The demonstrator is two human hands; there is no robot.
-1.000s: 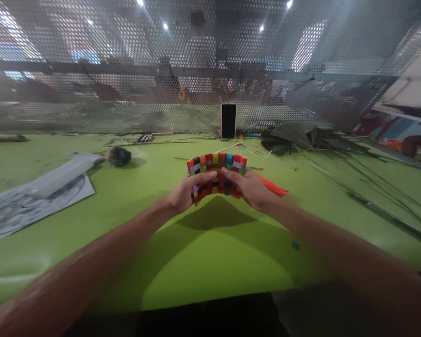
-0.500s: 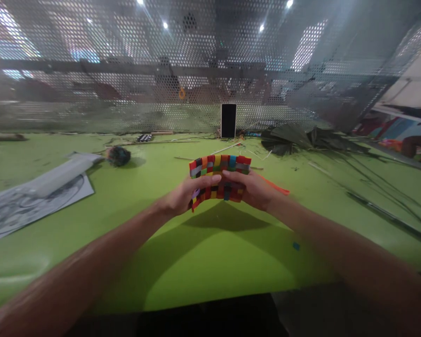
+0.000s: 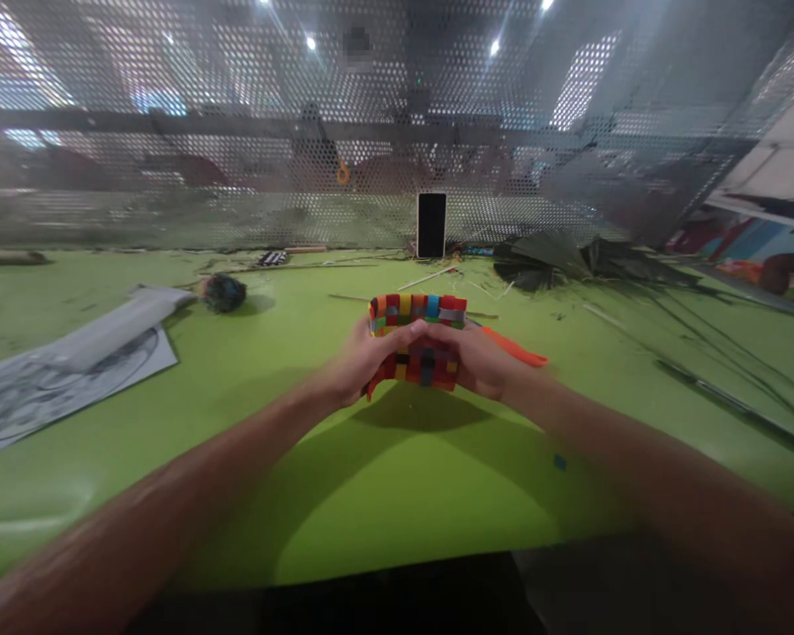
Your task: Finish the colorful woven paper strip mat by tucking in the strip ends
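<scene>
Both my hands hold a woven mat of many-coloured strips (image 3: 418, 310) upright above the green table (image 3: 397, 494). My left hand (image 3: 363, 362) grips its left edge, thumb across the front. My right hand (image 3: 480, 357) grips its right edge, thumb meeting the left one near the middle. The mat looks bent inward between the hands. An orange strip (image 3: 516, 350) sticks out to the right behind my right hand.
A black phone (image 3: 431, 225) stands against the perforated metal screen at the back. Dark palm leaves (image 3: 569, 260) lie back right, long thin leaf ribs (image 3: 721, 397) run along the right. Printed paper sheets (image 3: 59, 366) lie at left, a dark round ball (image 3: 223, 293) beyond them.
My hands have pushed closer together, and the woven mat has gone from a wide fanned arc to a narrower, more folded shape.
</scene>
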